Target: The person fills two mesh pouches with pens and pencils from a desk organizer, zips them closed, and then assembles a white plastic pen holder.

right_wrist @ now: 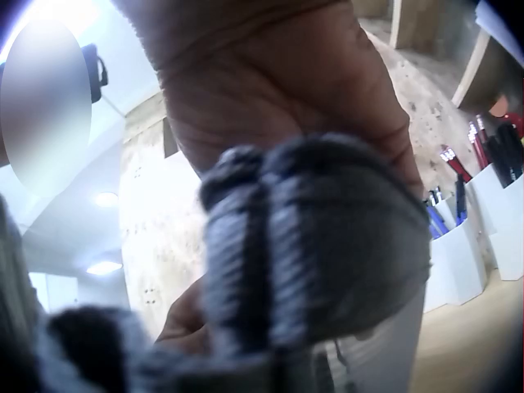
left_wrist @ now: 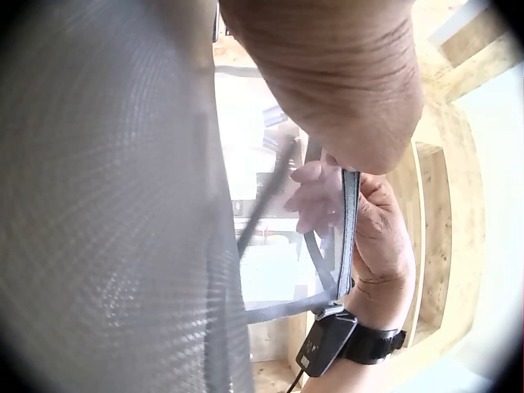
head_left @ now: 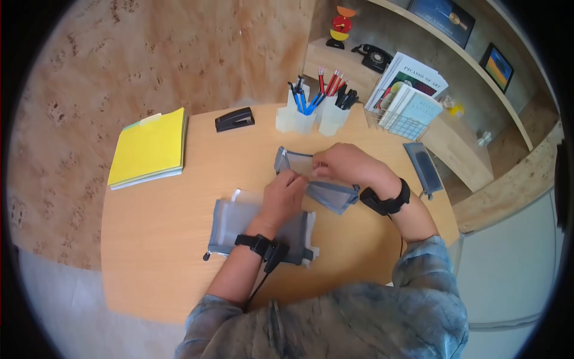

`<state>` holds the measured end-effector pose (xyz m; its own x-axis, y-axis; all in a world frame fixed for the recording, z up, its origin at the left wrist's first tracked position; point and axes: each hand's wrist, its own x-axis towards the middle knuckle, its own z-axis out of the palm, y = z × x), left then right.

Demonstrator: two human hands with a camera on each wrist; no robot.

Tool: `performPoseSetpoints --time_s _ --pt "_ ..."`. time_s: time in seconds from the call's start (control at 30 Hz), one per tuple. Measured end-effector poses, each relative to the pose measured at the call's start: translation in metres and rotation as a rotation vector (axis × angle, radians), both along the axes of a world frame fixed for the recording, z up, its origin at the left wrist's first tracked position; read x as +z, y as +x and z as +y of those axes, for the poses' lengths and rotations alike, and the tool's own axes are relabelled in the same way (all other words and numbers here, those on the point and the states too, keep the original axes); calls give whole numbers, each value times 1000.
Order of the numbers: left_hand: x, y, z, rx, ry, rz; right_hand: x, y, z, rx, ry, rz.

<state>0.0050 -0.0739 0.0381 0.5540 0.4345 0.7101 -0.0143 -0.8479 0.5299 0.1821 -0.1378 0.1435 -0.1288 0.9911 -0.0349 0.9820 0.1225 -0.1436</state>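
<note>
A grey mesh zip pouch (head_left: 335,195) is held up between both hands above the desk, its zipped edge spread apart. My left hand (head_left: 284,194) pinches its near edge, fingers curled. On the far side my right hand (head_left: 348,163) grips the pouch, and in the left wrist view its fingers (left_wrist: 318,196) show pale through the mesh, beside the dark zipper edge (left_wrist: 349,233). Close to the right wrist camera, grey zipper tape (right_wrist: 286,237) covers much of the palm. Beneath my left forearm lies a stack of mesh pouches (head_left: 230,224) with grey and white edges.
Yellow folders (head_left: 149,146) lie at the far left, with a black stapler (head_left: 234,119) near the back edge. White holders (head_left: 305,122) carry pens and pencils. A wire rack (head_left: 406,127) of books stands back right, beside a dark grey pouch (head_left: 423,167).
</note>
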Motion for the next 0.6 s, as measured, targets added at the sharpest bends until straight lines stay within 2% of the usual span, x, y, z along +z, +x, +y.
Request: performPoseSetpoints --time_s 0.1,0.17,0.23,0.33,0.47,0.6 --pt "0 0 1 -11 -4 -33 -4 51 23 -331 112 750" --pt "2 0 0 -13 -22 -33 -12 93 41 -578 426 557" --pt "0 0 0 -12 -20 -35 -48 152 57 -663 697 636" --pt "0 1 1 -5 -16 -34 -69 188 65 -761 750 662" --pt "1 0 2 -11 -24 -48 -71 190 70 -720 659 823" --pt "1 0 1 -13 -25 -51 -69 188 71 -727 702 803"
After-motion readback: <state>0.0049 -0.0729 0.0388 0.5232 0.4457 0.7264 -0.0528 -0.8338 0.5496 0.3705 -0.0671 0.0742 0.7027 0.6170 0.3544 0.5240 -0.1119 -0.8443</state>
